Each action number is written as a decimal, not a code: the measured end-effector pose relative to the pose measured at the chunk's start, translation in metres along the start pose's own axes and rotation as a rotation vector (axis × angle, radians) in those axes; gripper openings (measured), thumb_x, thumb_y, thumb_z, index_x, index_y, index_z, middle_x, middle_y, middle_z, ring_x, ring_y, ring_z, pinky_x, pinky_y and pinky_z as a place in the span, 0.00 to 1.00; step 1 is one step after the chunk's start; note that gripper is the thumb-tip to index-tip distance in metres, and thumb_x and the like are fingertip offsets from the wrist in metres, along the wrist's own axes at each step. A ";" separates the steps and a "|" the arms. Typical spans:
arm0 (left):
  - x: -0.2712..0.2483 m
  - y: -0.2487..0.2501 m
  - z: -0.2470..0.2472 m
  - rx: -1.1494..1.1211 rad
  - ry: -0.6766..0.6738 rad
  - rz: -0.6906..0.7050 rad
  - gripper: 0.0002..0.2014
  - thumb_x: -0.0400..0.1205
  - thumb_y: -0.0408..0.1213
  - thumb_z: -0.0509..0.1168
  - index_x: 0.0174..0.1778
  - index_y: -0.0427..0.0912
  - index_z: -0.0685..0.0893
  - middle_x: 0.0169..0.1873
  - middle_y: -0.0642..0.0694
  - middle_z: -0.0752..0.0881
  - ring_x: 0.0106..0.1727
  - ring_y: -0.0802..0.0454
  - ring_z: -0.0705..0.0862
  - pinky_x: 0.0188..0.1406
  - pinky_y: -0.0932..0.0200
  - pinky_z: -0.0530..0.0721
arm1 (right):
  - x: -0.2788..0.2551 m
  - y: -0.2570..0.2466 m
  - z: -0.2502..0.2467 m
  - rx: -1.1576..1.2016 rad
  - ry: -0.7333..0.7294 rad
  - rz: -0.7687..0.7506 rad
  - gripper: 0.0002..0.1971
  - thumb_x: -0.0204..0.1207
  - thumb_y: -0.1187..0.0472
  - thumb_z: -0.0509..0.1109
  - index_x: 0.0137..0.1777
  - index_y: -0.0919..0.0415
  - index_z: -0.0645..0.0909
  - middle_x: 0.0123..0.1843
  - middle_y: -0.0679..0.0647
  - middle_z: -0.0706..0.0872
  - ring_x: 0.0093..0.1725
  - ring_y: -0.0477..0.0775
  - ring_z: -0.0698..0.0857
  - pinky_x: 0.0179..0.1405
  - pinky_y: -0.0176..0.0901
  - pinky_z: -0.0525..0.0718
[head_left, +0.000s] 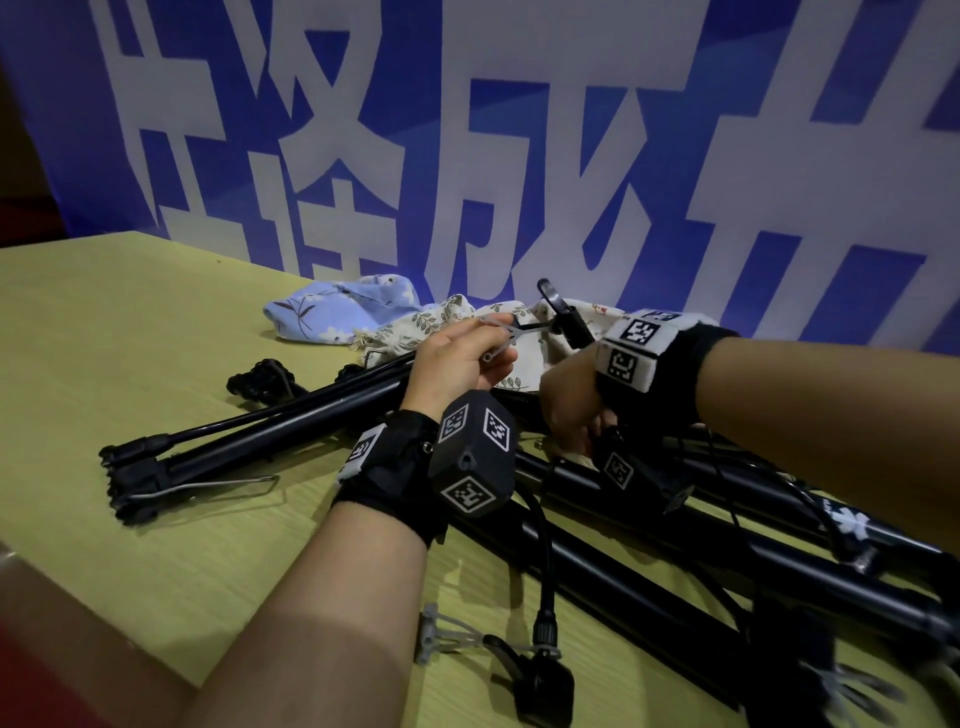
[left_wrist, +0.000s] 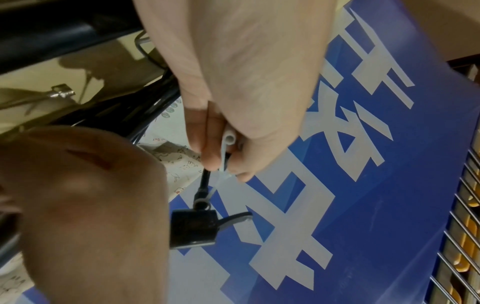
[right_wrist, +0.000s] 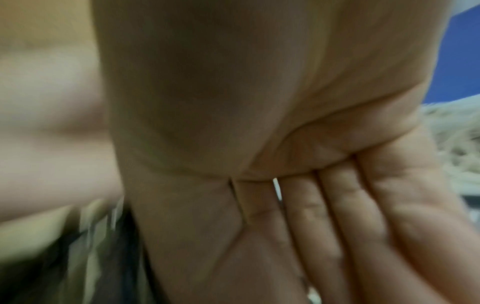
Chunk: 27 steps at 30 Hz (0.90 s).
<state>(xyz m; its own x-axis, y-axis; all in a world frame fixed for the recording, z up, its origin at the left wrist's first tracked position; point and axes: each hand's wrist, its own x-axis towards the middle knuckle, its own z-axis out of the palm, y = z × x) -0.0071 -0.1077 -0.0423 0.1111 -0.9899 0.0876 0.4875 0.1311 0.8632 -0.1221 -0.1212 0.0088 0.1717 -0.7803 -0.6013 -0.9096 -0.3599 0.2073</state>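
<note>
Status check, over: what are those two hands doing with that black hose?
Left hand pinches black hose and white plastic strap. Right hand curled, low on the black pumps; grip hidden. Pump head up off table, nothing blocking.

Head cam: above & behind both forearms, facing fwd/down over the yellow table (head_left: 130, 322) twd the blue banner (head_left: 519, 156) at 12 o'clock; mid range. L wrist cam: under the wrist, v. close, looking along the left hand (left_wrist: 246, 82) palm; black pump head (left_wrist: 193, 228) at 6 o'clock, back of the right hand (left_wrist: 78, 205) at 8. R wrist cam: almost against its own palm, blurred, banner sliver at 2 o'clock. Head + L wrist share the pump head, the white adapter strip (left_wrist: 228, 144) pinched by the left hand, patterned cloth (left_wrist: 179, 164), banner.
</note>
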 end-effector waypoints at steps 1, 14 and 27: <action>-0.001 0.000 0.001 -0.005 -0.001 0.000 0.11 0.79 0.24 0.66 0.36 0.41 0.90 0.30 0.44 0.86 0.27 0.56 0.83 0.32 0.63 0.84 | -0.006 0.008 -0.003 0.088 0.018 -0.024 0.03 0.75 0.65 0.71 0.42 0.65 0.83 0.32 0.53 0.83 0.25 0.43 0.82 0.23 0.28 0.80; -0.007 0.001 0.002 -0.017 -0.062 0.004 0.09 0.79 0.25 0.67 0.37 0.40 0.90 0.35 0.41 0.86 0.30 0.54 0.84 0.34 0.62 0.84 | -0.085 0.056 0.023 1.258 0.519 -0.406 0.07 0.75 0.77 0.63 0.43 0.70 0.82 0.31 0.57 0.87 0.28 0.50 0.85 0.30 0.35 0.85; -0.014 0.000 0.011 0.158 -0.347 0.035 0.12 0.87 0.29 0.55 0.54 0.34 0.85 0.47 0.43 0.89 0.37 0.53 0.88 0.40 0.63 0.88 | -0.065 0.035 0.041 1.324 0.949 -0.318 0.04 0.77 0.71 0.69 0.44 0.72 0.84 0.40 0.65 0.90 0.36 0.54 0.88 0.47 0.53 0.88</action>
<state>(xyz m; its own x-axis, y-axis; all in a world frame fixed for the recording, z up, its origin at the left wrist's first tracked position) -0.0181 -0.0948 -0.0376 -0.1881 -0.9476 0.2584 0.3461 0.1822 0.9203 -0.1802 -0.0621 0.0239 0.1041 -0.9579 0.2676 -0.3805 -0.2870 -0.8791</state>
